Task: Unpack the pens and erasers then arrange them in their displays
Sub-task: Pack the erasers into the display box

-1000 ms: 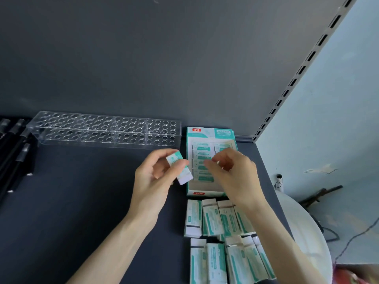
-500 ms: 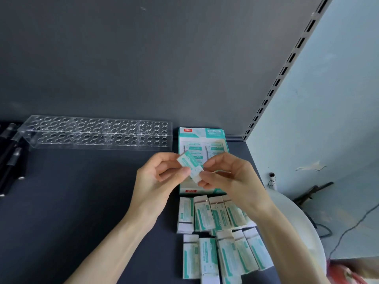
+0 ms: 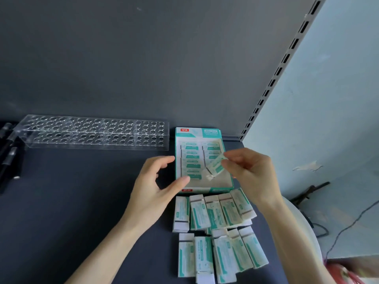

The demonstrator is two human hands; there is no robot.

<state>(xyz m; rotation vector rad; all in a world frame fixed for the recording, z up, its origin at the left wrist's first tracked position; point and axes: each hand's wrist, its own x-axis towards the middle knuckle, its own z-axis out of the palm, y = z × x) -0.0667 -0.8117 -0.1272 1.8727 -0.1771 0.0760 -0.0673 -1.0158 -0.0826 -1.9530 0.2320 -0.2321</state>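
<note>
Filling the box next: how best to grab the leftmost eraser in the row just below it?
Probably from above-left. The leftmost eraser lies flat with only its left long edge free; draw it left by that edge, then pinch across both long sides.

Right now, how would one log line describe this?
right hand: pinches eraser above display box | left hand: holds nothing | loose erasers: lying before display box

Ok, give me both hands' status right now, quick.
Left hand: open, fingers loosely curled, holding nothing.
Right hand: pinching a small white eraser in a green-and-white sleeve.
</note>
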